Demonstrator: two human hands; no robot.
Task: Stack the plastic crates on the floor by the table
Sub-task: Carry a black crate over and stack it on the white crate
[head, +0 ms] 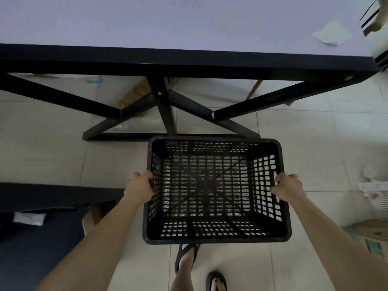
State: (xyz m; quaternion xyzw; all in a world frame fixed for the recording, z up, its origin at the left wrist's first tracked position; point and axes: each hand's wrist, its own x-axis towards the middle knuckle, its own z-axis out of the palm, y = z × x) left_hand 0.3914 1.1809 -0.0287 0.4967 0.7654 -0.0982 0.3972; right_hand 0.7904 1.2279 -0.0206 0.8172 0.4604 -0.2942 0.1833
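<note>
A black plastic crate (216,239) with slotted walls and floor is held level in front of me, above the tiled floor, its open top facing up. My left hand (139,189) grips its left rim and my right hand (288,187) grips the right rim by the handle slot. The crate is empty. Through its slotted floor I see a second grid pattern, but I cannot tell whether another crate lies beneath. The table (189,61) with a pale top and black frame stands just beyond the crate.
Black crossed table legs (163,106) reach the floor right behind the crate. A dark bench or low table (52,196) is at the left. Bags and cardboard boxes (373,234) sit at the right. My sandalled feet (216,280) stand under the crate's near edge.
</note>
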